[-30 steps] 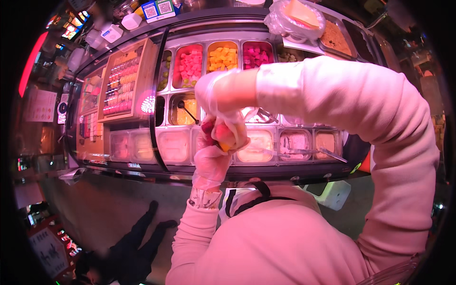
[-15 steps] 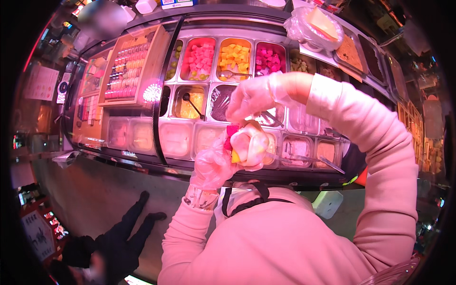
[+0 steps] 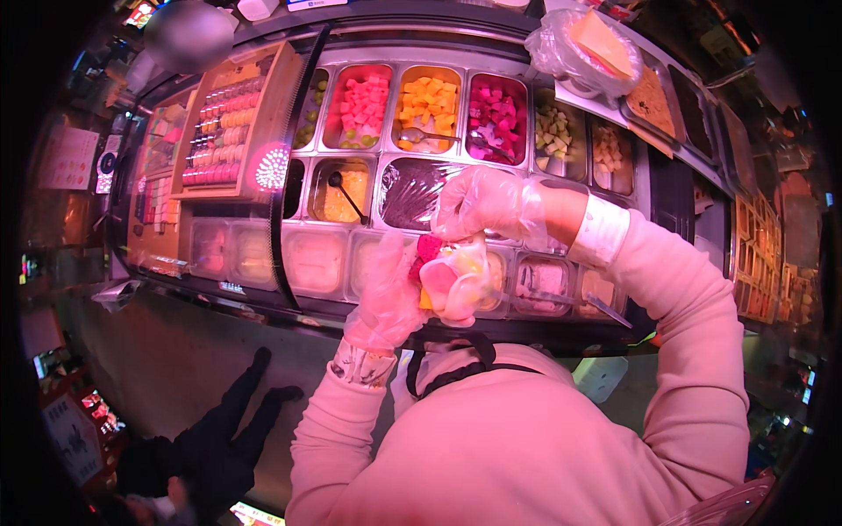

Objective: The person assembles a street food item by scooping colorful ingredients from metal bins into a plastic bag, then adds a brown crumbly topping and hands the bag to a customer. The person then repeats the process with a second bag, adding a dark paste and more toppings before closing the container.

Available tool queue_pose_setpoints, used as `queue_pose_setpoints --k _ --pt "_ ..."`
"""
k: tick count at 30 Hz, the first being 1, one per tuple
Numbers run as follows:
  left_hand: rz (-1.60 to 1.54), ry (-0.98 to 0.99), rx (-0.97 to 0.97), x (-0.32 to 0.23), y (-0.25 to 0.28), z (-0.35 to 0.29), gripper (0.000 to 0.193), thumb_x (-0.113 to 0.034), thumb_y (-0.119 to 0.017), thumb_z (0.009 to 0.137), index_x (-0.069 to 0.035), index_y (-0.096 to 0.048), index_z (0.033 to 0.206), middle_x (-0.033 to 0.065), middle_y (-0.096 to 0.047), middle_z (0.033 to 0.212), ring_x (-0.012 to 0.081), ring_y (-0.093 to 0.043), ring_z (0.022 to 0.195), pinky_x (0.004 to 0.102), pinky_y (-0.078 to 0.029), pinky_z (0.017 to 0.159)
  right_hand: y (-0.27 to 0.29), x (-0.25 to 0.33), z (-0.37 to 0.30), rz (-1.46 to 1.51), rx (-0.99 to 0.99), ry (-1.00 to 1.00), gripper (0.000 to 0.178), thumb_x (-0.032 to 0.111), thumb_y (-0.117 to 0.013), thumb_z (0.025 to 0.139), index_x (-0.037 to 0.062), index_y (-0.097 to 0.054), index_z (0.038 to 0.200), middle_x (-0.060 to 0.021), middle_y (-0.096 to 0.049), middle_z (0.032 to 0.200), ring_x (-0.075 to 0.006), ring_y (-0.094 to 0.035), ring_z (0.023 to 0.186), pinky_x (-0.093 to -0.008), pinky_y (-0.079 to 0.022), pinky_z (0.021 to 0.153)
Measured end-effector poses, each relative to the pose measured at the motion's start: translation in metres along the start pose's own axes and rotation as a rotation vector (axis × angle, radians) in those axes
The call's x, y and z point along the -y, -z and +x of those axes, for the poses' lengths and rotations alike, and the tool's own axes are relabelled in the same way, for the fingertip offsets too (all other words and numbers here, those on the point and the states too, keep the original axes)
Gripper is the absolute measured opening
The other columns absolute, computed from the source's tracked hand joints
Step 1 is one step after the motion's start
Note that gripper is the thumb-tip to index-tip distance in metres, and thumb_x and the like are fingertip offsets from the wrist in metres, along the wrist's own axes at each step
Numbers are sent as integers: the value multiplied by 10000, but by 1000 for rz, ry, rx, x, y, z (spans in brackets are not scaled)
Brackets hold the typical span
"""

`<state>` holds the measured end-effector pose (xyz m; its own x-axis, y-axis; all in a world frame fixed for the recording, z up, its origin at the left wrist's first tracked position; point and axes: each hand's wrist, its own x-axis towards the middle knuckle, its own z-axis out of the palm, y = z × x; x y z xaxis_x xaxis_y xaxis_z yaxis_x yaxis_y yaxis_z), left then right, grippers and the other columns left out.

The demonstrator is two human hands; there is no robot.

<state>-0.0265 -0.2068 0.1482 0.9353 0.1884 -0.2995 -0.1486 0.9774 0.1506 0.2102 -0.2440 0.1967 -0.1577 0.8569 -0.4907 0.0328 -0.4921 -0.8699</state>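
Note:
My left hand (image 3: 386,287), in a clear plastic glove, curls round the left side of a dessert (image 3: 458,282) with smooth, pale pink and white folds like petals. Deep-pink fruit cubes (image 3: 427,249) and a yellow fruit piece (image 3: 426,299) show along its left edge. Its base or wrapper is hidden. Also gloved, my right hand (image 3: 488,205) comes in from the upper right, fingers pinched together at the dessert's top edge. What lies between those fingers is hidden. Just behind it is a dark tub (image 3: 412,188) under shiny film.
Beyond my hands are metal tubs of pink cubes (image 3: 364,101), yellow cubes (image 3: 430,101) and purple cubes (image 3: 498,110). A black-handled spoon (image 3: 344,188) leans in another tub. Long handles (image 3: 605,309) jut over the near right edge. A wooden case (image 3: 232,131) stands left; a person (image 3: 219,430) is lower left.
My right hand has come down and rightward to the dessert's top, uncovering tubs behind it. The dessert has turned slightly in my left hand, showing more of its folds.

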Motion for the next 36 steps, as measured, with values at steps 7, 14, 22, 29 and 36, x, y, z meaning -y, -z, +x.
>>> queue_pose_setpoints --k 7,14,22,29,36 --pt "154 -9 -127 -4 -6 33 575 -468 -456 1106 -6 -502 1445 159 -638 1356 285 -654 1223 464 -545 1038 16 -16 18 -29 -210 213 130 104 -815 883 -2 -741 870 -54 -718 796 -128 -677 692 -283 -536 594" --pt "116 51 -228 -4 7 60 431 -331 -509 1094 -6 -567 1372 151 -687 1275 281 -691 1156 446 -581 996 35 -10 21 335 -234 78 115 71 -754 913 -18 -715 852 -76 -691 765 -166 -675 691 -315 -544 653" --pt "101 151 -234 -7 -4 76 378 -297 -522 1091 -21 -588 1342 129 -699 1244 257 -704 1123 431 -592 972 49 -17 28 560 -101 174 155 30 -766 855 6 -685 725 -35 -669 733 -122 -577 601 -306 -485 573" --pt "100 109 -332 -9 -25 69 413 -305 -483 1104 -23 -539 1400 148 -619 1375 284 -643 1242 494 -573 1002 13 2 5 -247 -170 537 221 134 -737 944 -18 -755 1104 -160 -774 1001 -231 -751 884 -368 -573 749" --pt "-194 -21 -127 -8 -22 53 722 -460 -531 1048 -28 -321 1588 252 -452 1548 398 -463 1435 604 -368 1187 -43 -7 -33 -1429 -110 696 282 133 -620 829 -15 -623 1070 -188 -624 894 -302 -660 697 -412 -505 574"
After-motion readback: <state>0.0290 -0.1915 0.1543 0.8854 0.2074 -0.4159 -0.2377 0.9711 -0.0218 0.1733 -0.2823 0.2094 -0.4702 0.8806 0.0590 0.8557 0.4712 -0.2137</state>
